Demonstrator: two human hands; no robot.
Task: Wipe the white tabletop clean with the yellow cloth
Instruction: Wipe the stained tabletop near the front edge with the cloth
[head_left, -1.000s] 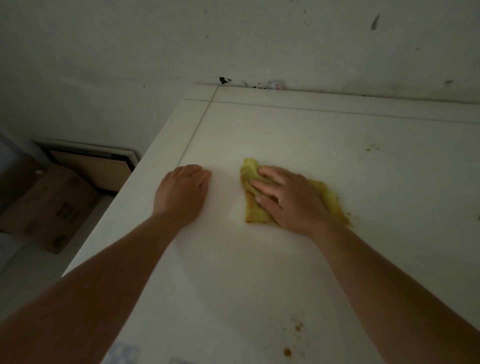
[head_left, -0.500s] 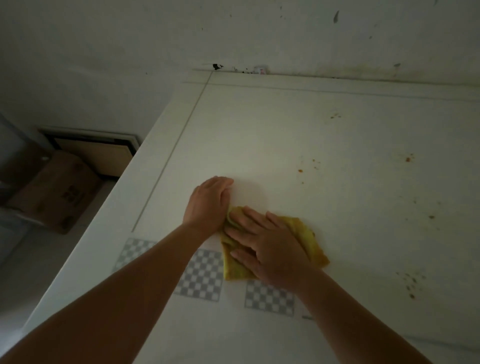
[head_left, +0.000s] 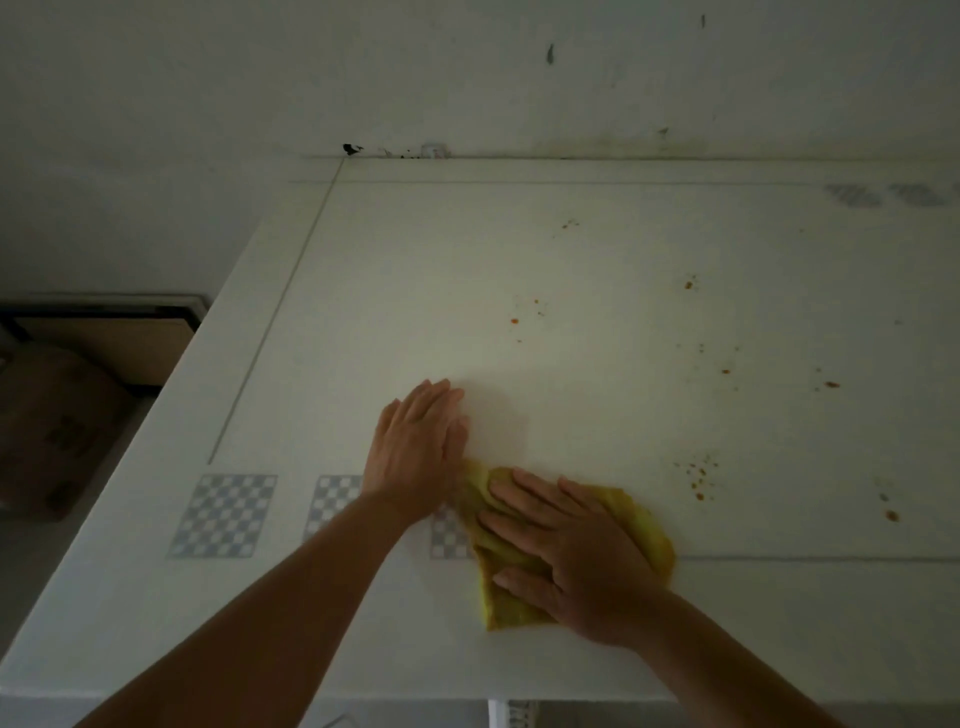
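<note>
Near edge of the white tabletop is seen along the bottom of the frame, w/ two bare forearms coming in from the lower left and lower right corners. The yellow cloth is pressed flat onto the tabletop at lower center-right, crumpled, straddling the thin inlaid line that runs across the top there. It's pinned under the right hand, which is laid palm-down w/ fingers spread and pointing toward the left of the frame; nothing is gripped, the cloth is just held down flat. The left hand is rested just above-left of it, also flat and open, fingers together, its thumb side right next to the cloth's upper-left corner; whether they actually touch can't be told.

Grey-and-white checkered patches are printed in a row along the lower left of the tabletop, one partly covered by the left wrist, another by the cloth.

Further up and to the right, orange-brown crumbs and specks are scattered over the surface, well apart from the cloth. Dark bits are lodged at the far corner where tabletop meets the marked-up wall. At mid-left of the frame, down on the floor, a cardboard box is sat beside the table, pretty dim.
</note>
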